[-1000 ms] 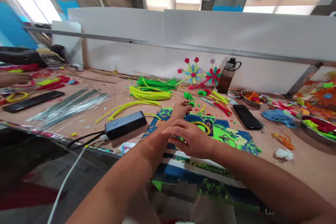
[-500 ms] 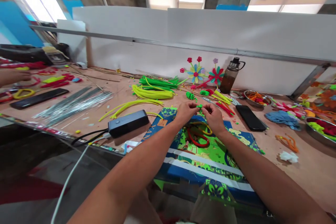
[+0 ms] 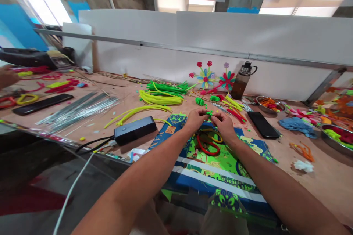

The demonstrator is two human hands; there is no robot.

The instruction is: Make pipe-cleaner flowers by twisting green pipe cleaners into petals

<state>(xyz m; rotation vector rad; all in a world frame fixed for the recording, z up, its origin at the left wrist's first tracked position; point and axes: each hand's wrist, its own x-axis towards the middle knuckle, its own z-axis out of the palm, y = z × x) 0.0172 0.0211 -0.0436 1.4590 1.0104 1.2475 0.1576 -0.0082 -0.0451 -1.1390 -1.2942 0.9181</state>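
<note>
Between my fingertips is a short green pipe cleaner piece (image 3: 210, 113), twisted into a small shape whose details are too fine to make out. My left hand (image 3: 196, 120) pinches it from the left, and my right hand (image 3: 223, 124) pinches its other side. Both hands hover over the far part of a blue and green printed board (image 3: 198, 183). Under them lie scissors with red and yellow handles (image 3: 209, 147), their blades hidden. Just beyond my hands sits a coiled green pipe cleaner (image 3: 200, 101).
Yellow pipe cleaners (image 3: 160, 97), metal wires (image 3: 79, 110) and a dark power bank (image 3: 135, 130) are to the left. A phone (image 3: 263, 124), a bottle (image 3: 242, 80), a blue cloth (image 3: 298, 126) and a metal bowl (image 3: 339, 145) stand right. Another person's hand (image 3: 8, 76) shows far left.
My hands stay in nearly the same place, with the fingers shifted slightly on the green piece. The other person's hand at far left has moved a little toward the left edge.
</note>
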